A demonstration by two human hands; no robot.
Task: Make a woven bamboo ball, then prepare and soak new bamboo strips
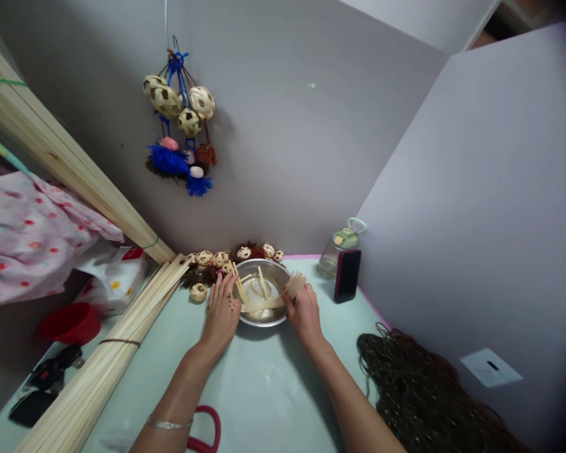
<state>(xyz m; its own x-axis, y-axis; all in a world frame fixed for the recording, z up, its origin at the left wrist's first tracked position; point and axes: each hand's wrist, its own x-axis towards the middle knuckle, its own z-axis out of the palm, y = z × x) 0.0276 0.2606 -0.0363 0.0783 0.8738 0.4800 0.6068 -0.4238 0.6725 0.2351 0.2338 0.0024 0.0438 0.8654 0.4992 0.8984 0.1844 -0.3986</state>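
Note:
A round metal bowl (264, 322) stands on the pale green table, with water and several light strips (263, 283) in it. My left hand (222, 311) lies at the bowl's left rim, its fingers stretched over strips that lean there. At the right rim my right hand (302, 308) is closed around a woven strip piece (294, 285). A flat pale strip (263, 306) runs across the near side of the bowl between both hands. Small woven balls (198, 292) lie left of and behind the bowl.
Bundled long strips (117, 343) lie at left. A phone (348, 277) leans by a bottle (329, 257) at right, near dark yarn (419, 384). Red scissor handles (210, 429) show at the front edge. Woven balls with blue tassels (170, 160) hang on the wall.

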